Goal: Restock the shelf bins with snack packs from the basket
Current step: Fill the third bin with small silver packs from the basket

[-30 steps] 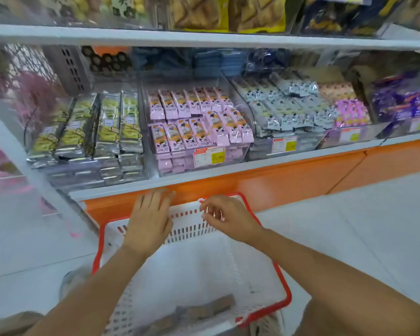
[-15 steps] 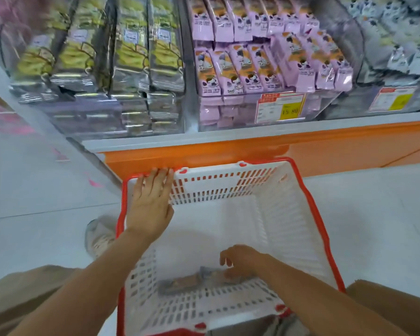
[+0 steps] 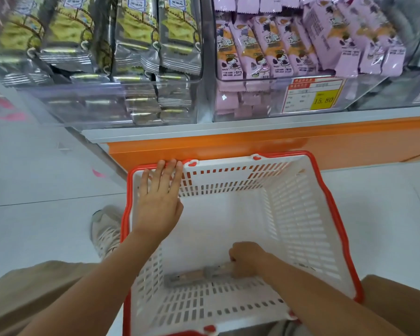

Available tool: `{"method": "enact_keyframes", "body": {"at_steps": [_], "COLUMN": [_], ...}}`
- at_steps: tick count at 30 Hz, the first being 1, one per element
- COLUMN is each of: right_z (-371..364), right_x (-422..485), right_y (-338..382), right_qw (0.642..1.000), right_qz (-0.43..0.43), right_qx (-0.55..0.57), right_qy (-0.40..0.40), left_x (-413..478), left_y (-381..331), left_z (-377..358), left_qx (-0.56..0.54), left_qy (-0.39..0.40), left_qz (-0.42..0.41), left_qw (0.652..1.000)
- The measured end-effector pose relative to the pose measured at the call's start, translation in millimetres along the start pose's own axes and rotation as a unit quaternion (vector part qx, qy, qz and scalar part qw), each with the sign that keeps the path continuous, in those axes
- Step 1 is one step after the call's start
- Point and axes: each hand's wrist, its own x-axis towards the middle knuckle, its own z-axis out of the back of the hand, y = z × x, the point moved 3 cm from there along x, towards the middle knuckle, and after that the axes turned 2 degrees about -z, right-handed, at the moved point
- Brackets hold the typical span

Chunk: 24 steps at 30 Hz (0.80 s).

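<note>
A left hand lies flat, fingers straight, on the red-rimmed basket's far rim at centre frame. Lower down, on the basket floor, sits a long grey-and-tan snack pack, probably light, slick and crushable, best taken gently mid-length. The right hand curls round its right end.

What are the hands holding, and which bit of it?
The right hand grips the right end of a long grey-brown snack pack in the white red-rimmed basket. The left hand rests flat on its rim.
</note>
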Motion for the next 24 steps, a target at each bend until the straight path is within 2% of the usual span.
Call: {"method": "enact_keyframes", "body": {"at_steps": [2, 4, 7, 10, 12, 15, 18, 21, 22, 24], "right_z": [16.0, 37.2, 72.5, 107.8, 128.2, 154.1, 173.4, 181.0, 180.1, 174.3], "right_x": [-8.4, -20.7, -50.3, -90.1, -118.8, -161.9, -199.4, -230.8, -238.3, -250.9], "right_y": [-4.8, -13.1, -24.9, -31.1, -34.0, -36.0, -38.2, -43.5, -45.9, -49.5], "right_qw": [0.998, 0.989, 0.959, 0.918, 0.885, 0.836, 0.775, 0.706, 0.701, 0.715], "right_qz": [0.000, 0.005, 0.029, 0.061, 0.090, 0.132, 0.168, 0.204, 0.207, 0.206], "right_qx": [0.049, 0.105, 0.189, 0.267, 0.303, 0.336, 0.391, 0.451, 0.450, 0.428], "right_qy": [-0.035, -0.103, -0.207, -0.288, -0.341, -0.413, -0.468, -0.506, -0.513, -0.513], "left_x": [0.1, 0.3, 2.7, 5.9, 6.9, 11.1, 16.2, 21.8, 23.9, 28.5], "left_y": [-1.1, -4.0, -15.8, -40.4, -59.1, -82.2, -100.5, -114.6, -118.6, -125.5], "left_z": [2.5, 7.0, 17.1, 27.4, 40.9, 66.5, 97.9, 123.5, 132.6, 152.1], "left_qx": [-0.009, -0.025, -0.073, -0.185, -0.261, -0.334, -0.425, -0.550, -0.586, -0.635], "left_qy": [0.000, -0.003, -0.008, 0.019, 0.047, 0.060, 0.061, 0.079, 0.072, 0.054], "left_qz": [0.000, -0.001, -0.021, -0.090, -0.134, -0.148, -0.106, -0.051, -0.036, -0.012], "left_qw": [1.000, 1.000, 0.997, 0.979, 0.955, 0.929, 0.897, 0.830, 0.806, 0.770]}}
